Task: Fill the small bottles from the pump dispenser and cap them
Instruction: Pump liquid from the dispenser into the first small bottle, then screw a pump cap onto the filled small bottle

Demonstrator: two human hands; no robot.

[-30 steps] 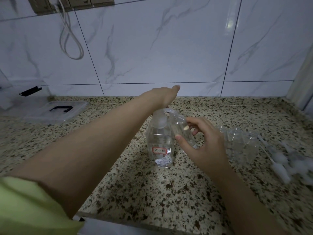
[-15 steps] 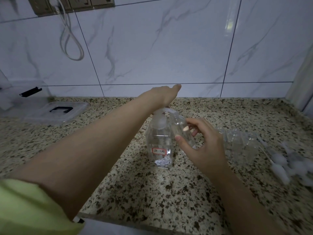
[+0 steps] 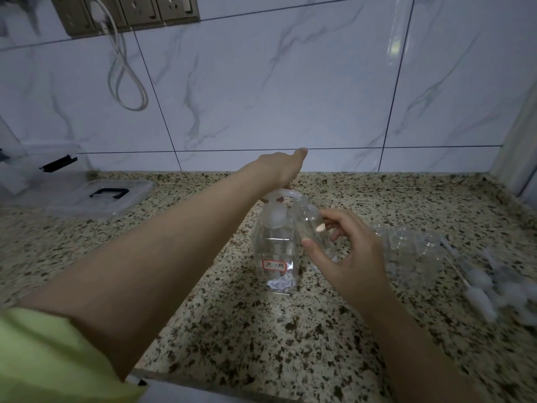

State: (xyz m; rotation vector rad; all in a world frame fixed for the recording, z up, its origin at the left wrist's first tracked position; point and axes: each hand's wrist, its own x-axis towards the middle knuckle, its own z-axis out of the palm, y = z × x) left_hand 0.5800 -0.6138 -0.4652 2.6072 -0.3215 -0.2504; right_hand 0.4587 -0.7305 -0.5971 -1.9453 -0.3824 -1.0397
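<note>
A clear pump dispenser [image 3: 276,251] with a red-edged label stands mid-counter. My left hand [image 3: 279,171] rests on its white pump head, pressing with the palm and a finger stretched out toward the wall. My right hand [image 3: 345,254] grips a small clear bottle [image 3: 312,225], tilted, with its mouth up at the pump's spout. Several more small clear bottles [image 3: 406,245] stand just right of that hand. A heap of white spray caps [image 3: 488,289] with thin tubes lies at the far right.
The speckled granite counter [image 3: 261,338] runs to a tiled wall. At the back left sit a clear plastic box lid with a black handle [image 3: 107,194] and a clear box [image 3: 43,167]. A white cable [image 3: 125,71] hangs from wall sockets.
Hardly anything differs: both hands hold the same poses at the pump head and small bottle, and the view has shifted only slightly.
</note>
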